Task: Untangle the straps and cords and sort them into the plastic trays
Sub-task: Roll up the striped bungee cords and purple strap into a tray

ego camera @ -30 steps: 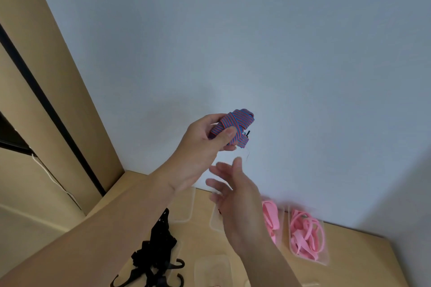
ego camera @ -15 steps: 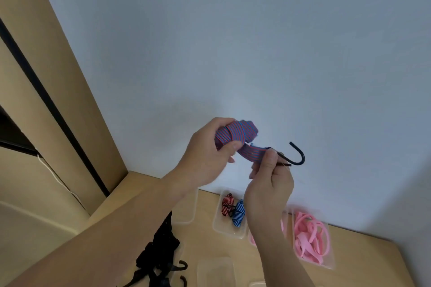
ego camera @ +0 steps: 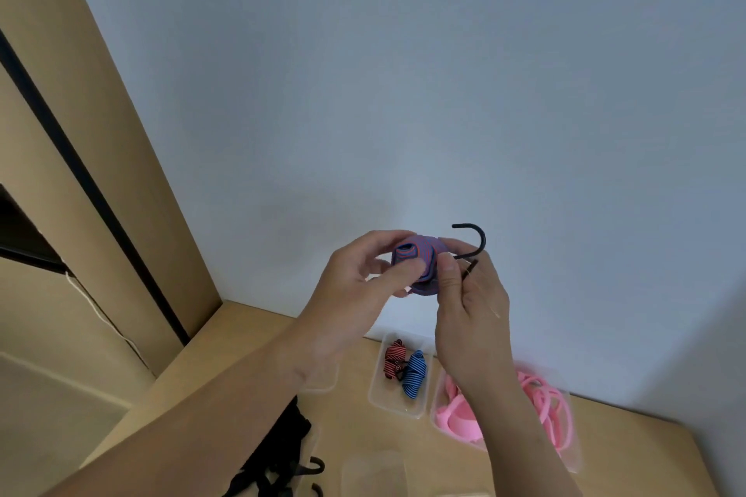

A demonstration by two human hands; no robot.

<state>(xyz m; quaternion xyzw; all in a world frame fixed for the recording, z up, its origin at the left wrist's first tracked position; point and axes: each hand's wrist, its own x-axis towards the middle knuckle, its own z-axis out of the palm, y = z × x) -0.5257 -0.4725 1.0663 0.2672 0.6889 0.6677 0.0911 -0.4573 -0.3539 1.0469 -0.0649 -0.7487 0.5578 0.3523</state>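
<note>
A: Hands?
B: Both up over the middle tray [ego camera: 395, 408]. Left hand [ego camera: 355, 278] grips a rolled purple strap [ego camera: 424, 254]; right hand [ego camera: 472, 307] pinches its other side. Black hook [ego camera: 475, 240] sticks up by the right fingers.
A: Table [ego camera: 226, 339]?
B: Black straps [ego camera: 282, 444] heaped left of that tray, nearer us. Clear tray [ego camera: 371, 470] in front of it. Inside the middle one: red roll [ego camera: 393, 359] & blue roll [ego camera: 415, 373]. Pink cords [ego camera: 545, 403] in a tray just right of it.
</note>
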